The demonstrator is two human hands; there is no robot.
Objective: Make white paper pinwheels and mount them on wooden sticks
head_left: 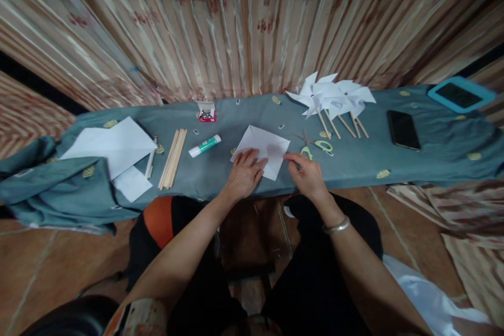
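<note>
A white square of paper (271, 143) lies turned like a diamond on the cloth, with faint lines running in from its corners. My left hand (246, 173) rests flat on its lower left part, fingers spread, pressing it down. At the paper's right edge is my right hand (307, 174), its fingers curled and pinched against the edge below the right corner. Just beyond that hand, scissors with green handles (315, 146) lie with their blades apart. A green and white glue stick (205, 145) lies to the left of the paper.
Several wooden sticks (173, 158), a pen (150, 161) and white paper sheets (118, 144) lie leftward. Behind stands a small red box (207, 113) of metal pieces. Finished paper pinwheels (334, 95), a phone (403, 129) and a blue-framed tablet (460, 94) are rightward. A curtain (252, 26) hangs behind.
</note>
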